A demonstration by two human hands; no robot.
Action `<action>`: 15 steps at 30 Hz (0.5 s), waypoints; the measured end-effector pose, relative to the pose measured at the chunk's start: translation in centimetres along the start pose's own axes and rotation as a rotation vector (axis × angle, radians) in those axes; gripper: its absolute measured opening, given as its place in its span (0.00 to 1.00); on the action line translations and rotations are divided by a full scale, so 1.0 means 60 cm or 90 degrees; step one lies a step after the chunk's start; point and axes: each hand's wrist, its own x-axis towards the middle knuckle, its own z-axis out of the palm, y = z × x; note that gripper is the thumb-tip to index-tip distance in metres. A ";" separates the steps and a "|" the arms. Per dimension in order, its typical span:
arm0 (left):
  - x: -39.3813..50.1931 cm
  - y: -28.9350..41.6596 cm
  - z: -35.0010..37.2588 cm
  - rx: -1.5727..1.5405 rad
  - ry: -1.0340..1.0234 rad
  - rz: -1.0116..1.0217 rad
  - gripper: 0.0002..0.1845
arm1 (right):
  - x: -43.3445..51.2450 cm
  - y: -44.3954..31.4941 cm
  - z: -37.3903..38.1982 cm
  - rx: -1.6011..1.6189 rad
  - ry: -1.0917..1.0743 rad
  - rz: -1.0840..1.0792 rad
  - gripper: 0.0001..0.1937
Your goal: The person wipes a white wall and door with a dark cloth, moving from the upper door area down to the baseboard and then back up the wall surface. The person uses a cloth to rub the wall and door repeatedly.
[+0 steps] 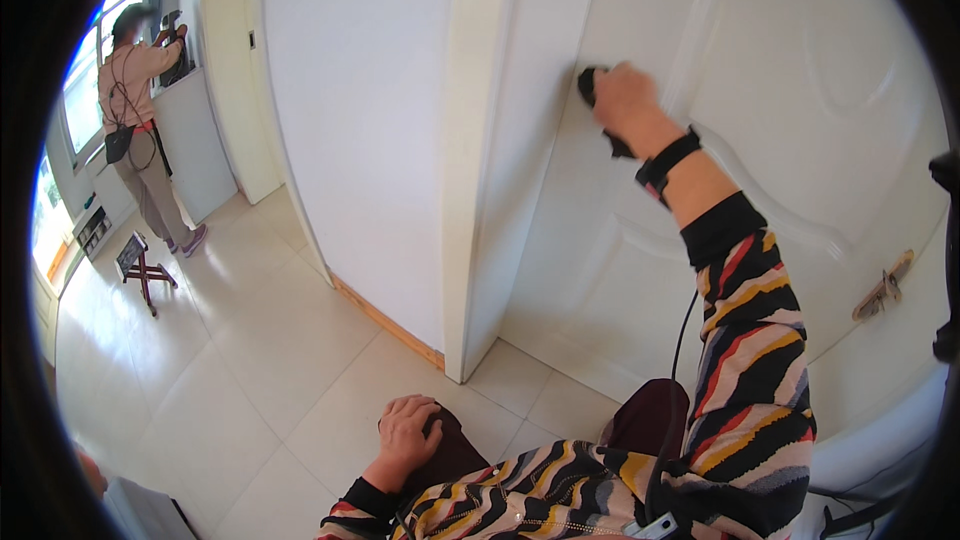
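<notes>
My right hand [626, 97] is raised to the white panelled door [637, 180], near its left edge by the frame. It is closed around a black object [591, 86], mostly hidden by the fingers and too unclear to name. A black strap [673, 157] circles the right wrist, and a black cable [682, 337] hangs beside that sleeve. Down at the lower middle, my left hand [409, 431] rests on my left knee, fingers slightly spread, holding nothing. The metal door handle [885, 289] is at the right, away from both hands.
A white wall corner and door frame [461, 165] stand left of the door. Farther left, another person [142, 105] stands at a white cabinet [195, 142], hands on a dark object. A small folding stool [146, 270] stands on the tiled floor [247, 360] behind them.
</notes>
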 end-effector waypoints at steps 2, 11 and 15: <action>-0.001 -0.001 0.001 0.001 0.003 -0.005 0.12 | 0.027 0.021 -0.028 0.020 -0.026 0.036 0.09; -0.001 0.003 -0.002 -0.008 0.005 0.005 0.11 | -0.110 -0.054 0.088 0.066 -0.191 -0.062 0.17; -0.016 0.003 -0.007 0.004 0.018 0.005 0.11 | -0.092 -0.027 0.060 0.136 -0.206 -0.033 0.18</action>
